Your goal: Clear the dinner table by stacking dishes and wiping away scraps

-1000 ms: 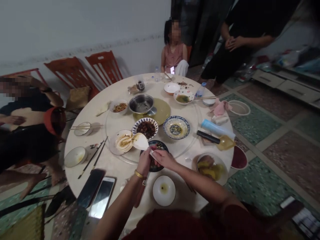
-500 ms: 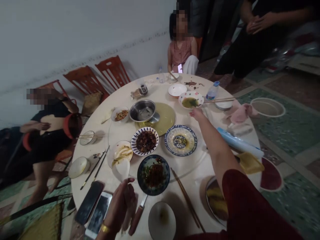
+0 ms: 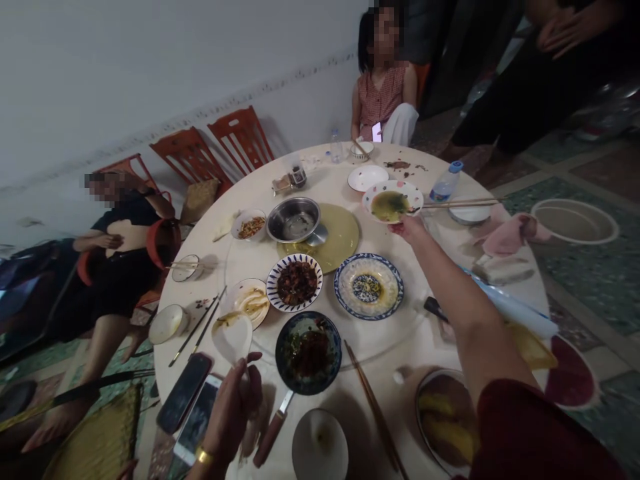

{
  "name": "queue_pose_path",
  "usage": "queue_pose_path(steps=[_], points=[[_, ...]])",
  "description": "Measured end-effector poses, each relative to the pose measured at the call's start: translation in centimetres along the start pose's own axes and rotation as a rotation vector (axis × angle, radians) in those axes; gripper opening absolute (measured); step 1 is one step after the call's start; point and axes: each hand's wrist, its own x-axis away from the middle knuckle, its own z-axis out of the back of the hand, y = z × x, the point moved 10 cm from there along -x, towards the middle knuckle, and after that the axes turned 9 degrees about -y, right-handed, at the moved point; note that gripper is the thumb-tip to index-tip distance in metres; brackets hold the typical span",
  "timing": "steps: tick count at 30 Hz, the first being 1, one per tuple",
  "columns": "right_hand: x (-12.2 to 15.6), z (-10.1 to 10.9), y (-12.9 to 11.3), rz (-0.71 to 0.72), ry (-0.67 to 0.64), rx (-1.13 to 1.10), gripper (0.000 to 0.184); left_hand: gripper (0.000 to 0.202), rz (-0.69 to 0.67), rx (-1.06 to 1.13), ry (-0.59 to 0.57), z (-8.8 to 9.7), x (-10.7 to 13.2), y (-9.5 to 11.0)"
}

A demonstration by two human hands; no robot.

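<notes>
My right hand [image 3: 407, 229] reaches across the table, its fingers closed on the near rim of a dotted white bowl [image 3: 393, 200] of yellowish-green soup. I cannot tell whether the bowl is lifted. At the near left, my left hand [image 3: 237, 393], with a gold band at the wrist, pinches a white, rounded, paddle-like utensil [image 3: 233, 339]. That utensil is tilted in front of a sauce-smeared plate [image 3: 253, 303]. Beside the left hand are a dark bowl of red-brown food [image 3: 309, 353] and a brown-handled knife [image 3: 273, 430]. A blue-rimmed plate [image 3: 369, 287] lies below my right forearm.
A steel basin [image 3: 293, 220] and a bowl of dark food [image 3: 295, 283] occupy the middle. Chopsticks [image 3: 373, 407], phones [image 3: 185, 393] and a pot [image 3: 445, 420] line the near side. A water bottle [image 3: 447, 183] stands beyond the soup. People sit left and opposite; another stands right.
My right hand has come from just below the dotted bowl to a grip on its rim. The white utensil in my left hand has turned, showing more of its wide face. The view has shifted.
</notes>
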Motion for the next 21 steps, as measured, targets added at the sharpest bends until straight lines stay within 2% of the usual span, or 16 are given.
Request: queue_pose_path(steps=[3, 7, 10, 13, 15, 17, 21], points=[[5.0, -1.1, -1.4, 0.022, -0.097, 0.031, 0.025, 0.042, -0.028, -0.016, -0.016, -0.8, 0.6, 1.2], [13.8, -2.8, -1.2, -0.015, -0.261, 0.123, 0.023, 0.049, -0.106, 0.021, -0.142, -3.7, 0.8, 2.5], [21.1, -3.8, 1.2, -0.096, -0.37, 0.174, 0.019, 0.059, -0.163, 0.04, -0.229, -6.0, 0.9, 2.9], [28.1, -4.6, 5.1, -0.209, -0.478, 0.2, 0.015, 0.061, -0.184, 0.04, -0.285, -7.1, 1.4, 2.6], [32.3, -5.1, 8.5, -0.291, -0.542, 0.209, 0.014, 0.059, -0.164, 0.034, -0.305, -6.7, 2.0, 1.7], [36.0, -5.4, 11.9, -0.349, -0.581, 0.204, 0.013, 0.055, -0.148, 0.039, -0.321, -5.6, 2.6, 0.6], [41.4, -5.6, 18.0, -0.374, -0.568, 0.145, 0.01, 0.051, -0.133, 0.051, -0.285, -1.0, 2.9, -2.6]])
